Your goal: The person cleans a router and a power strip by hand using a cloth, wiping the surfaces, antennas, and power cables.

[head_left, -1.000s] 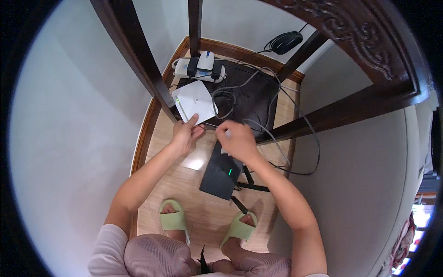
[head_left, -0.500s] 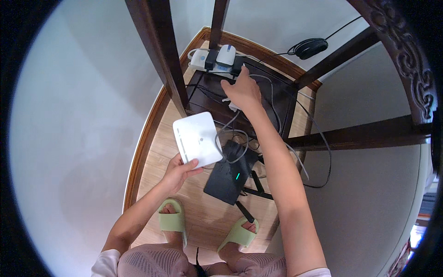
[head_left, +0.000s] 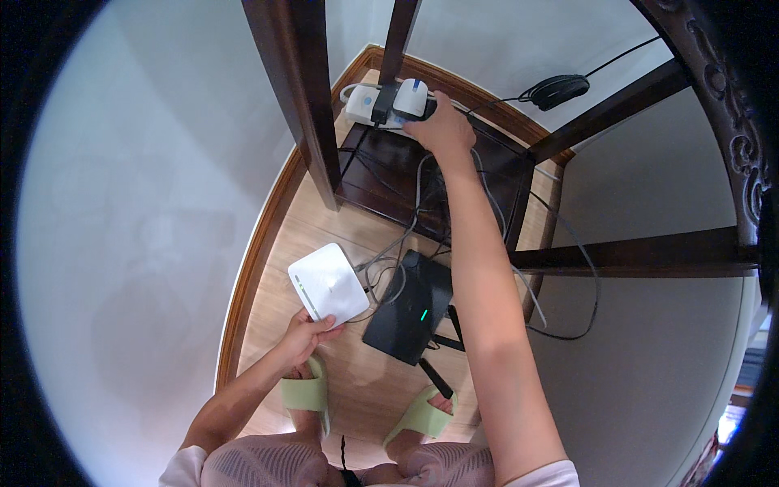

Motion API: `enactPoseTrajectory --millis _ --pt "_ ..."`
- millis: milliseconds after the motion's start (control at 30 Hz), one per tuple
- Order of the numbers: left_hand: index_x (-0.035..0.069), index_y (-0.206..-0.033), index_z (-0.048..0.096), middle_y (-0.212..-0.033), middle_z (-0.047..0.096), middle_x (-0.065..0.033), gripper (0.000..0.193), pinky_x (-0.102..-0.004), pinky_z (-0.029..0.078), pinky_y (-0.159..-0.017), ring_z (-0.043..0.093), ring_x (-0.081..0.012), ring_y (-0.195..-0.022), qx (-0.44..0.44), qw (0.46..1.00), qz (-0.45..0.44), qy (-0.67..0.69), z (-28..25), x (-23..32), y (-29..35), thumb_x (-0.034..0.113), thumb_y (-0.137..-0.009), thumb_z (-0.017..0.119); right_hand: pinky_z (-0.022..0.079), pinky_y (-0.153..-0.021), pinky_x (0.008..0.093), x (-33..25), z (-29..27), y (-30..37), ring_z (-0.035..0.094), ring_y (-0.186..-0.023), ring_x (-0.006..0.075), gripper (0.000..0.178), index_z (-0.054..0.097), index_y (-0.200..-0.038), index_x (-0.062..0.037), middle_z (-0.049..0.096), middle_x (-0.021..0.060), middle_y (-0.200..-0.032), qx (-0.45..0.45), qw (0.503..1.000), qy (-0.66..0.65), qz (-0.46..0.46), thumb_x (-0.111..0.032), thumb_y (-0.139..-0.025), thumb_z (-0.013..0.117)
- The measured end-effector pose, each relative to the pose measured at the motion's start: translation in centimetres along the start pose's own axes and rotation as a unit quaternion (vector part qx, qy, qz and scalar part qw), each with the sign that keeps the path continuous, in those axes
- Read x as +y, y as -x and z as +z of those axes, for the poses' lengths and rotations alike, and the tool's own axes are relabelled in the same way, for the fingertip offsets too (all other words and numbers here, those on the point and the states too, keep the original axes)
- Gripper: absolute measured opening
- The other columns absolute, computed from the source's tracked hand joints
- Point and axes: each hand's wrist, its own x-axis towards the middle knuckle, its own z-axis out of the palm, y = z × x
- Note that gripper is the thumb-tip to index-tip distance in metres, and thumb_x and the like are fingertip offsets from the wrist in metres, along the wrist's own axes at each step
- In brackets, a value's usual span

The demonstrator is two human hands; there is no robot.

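Observation:
My left hand (head_left: 307,336) grips the lower edge of a white modem-like box (head_left: 329,282), thumb on top. Small green lights show along the box's left side, and cables run from its right edge. My right hand (head_left: 445,130) reaches to the power strip (head_left: 363,105) at the back, thumb and fingers closed around a black power adapter (head_left: 431,106) that they mostly cover. Right beside it a white plug-in device (head_left: 411,97) sits in the strip, with another black adapter (head_left: 385,105) to its left. A black router (head_left: 410,308) with a green light and antennas lies on the floor.
Dark wooden legs (head_left: 296,97) and a low shelf (head_left: 381,183) of a stand frame the corner. Grey and black cables (head_left: 418,195) loop over shelf and floor. A coiled black cable (head_left: 558,91) hangs at the back wall. My feet in green slippers (head_left: 304,395) are close in front.
The white box has come down and left in my left hand. My right hand has closed around the black adapter. The white piece seen below it on the shelf no longer shows.

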Motion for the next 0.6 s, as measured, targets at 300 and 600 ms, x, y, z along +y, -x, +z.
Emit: enactPoseTrajectory --millis 300,600 --pt "-0.003 -0.121 0.058 -0.109 0.068 -0.0140 0.036 -0.0346 0.060 -0.082 0.069 -0.0228 -0.095 0.039 0.995 0.005 -0.096 -2.7 -1.2 -1.8 0.011 -0.091 0.072 0.055 -0.086 0.0460 1.9 1.5 1.9 0.069 -0.099 0.0377 0.059 0.060 -0.109 -0.0024 0.071 0.0226 -0.102 0.080 0.994 0.014 -0.076 -0.034 -0.066 0.084" --pt "-0.002 -0.101 0.069 -0.085 0.072 -0.0113 0.029 -0.0306 0.060 -0.067 0.071 -0.0168 -0.076 0.062 0.940 0.011 -0.337 -1.5 1.8 -1.2 0.022 -0.088 0.076 0.055 -0.083 0.0444 3.8 -1.5 10.1 0.071 -0.093 0.0379 0.058 0.062 -0.110 -0.0024 0.072 0.0215 -0.093 0.060 0.997 0.049 -0.018 -0.036 -0.067 0.080"
